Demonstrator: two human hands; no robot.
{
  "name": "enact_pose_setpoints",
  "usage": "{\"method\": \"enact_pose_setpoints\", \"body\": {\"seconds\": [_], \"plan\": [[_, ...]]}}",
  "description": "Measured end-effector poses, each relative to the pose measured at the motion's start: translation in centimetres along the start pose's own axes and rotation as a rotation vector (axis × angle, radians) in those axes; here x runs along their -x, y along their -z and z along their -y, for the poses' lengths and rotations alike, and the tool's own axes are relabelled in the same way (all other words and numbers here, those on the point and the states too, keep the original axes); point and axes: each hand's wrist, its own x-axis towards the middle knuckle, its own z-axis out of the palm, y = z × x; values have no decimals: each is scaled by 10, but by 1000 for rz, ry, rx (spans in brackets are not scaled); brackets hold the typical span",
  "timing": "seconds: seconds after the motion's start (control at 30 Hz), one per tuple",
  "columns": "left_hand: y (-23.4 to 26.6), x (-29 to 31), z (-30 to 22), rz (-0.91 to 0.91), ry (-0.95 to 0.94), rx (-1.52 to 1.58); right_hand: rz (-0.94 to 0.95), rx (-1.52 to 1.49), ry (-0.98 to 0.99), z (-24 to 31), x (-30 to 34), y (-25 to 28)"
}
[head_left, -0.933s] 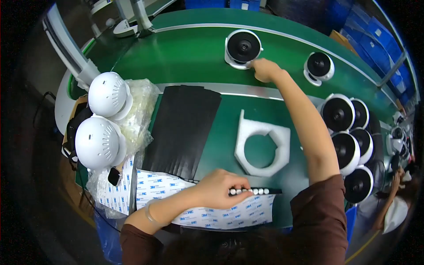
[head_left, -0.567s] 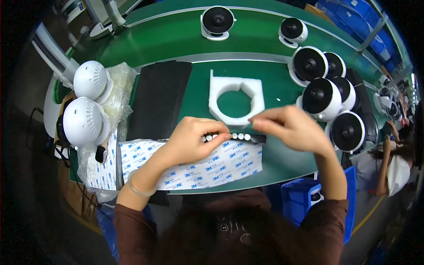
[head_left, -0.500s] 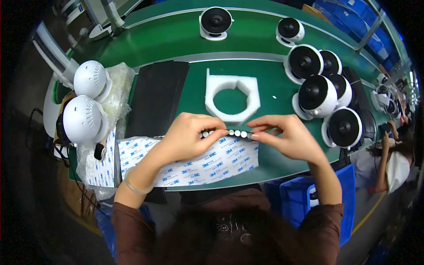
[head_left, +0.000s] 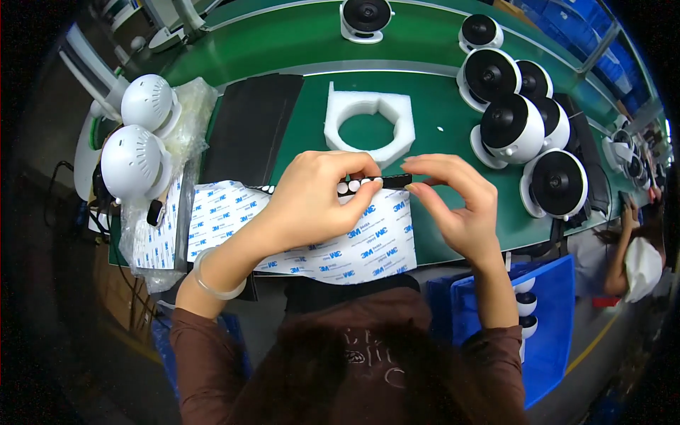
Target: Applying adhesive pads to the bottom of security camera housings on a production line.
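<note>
Head view. Since the earliest frame, the right grip (head_left: 464,205) has moved from the camera unit on the belt beyond the bench (head_left: 439,230) to the right end of the black strip (head_left: 395,181). The left grip (head_left: 319,198) remains on the strip.

The left grip is clenched on the strip between thumb and forefinger; white discs (head_left: 354,186) show along it beside the fingertips. The right thumb and forefinger stand around the strip's bare right end; whether they pinch it cannot be told. The strip lies at the far border of the printed white sheet (head_left: 368,248), which overlaps the bench's near edge.

The white foam frame (head_left: 402,131) is placed just beyond the strip, toward the far edge. Black sheets (head_left: 251,127) occupy the left part of the bench. Two white round units (head_left: 131,163) stand near its left edge, beside clear plastic wrap (head_left: 195,113). Dark-faced camera units (head_left: 513,127) are grouped toward the right edge.
</note>
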Motion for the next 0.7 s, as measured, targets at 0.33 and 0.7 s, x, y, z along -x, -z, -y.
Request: {"method": "enact_pose_setpoints", "body": {"seconds": [0.33, 0.7], "plan": [[-7, 2, 2, -46, -24, -58, -15, 302, 273, -2, -4, -6], [-7, 0, 7, -86, -10, -53, -78, 364, 354, -8, -8, -15]]}}
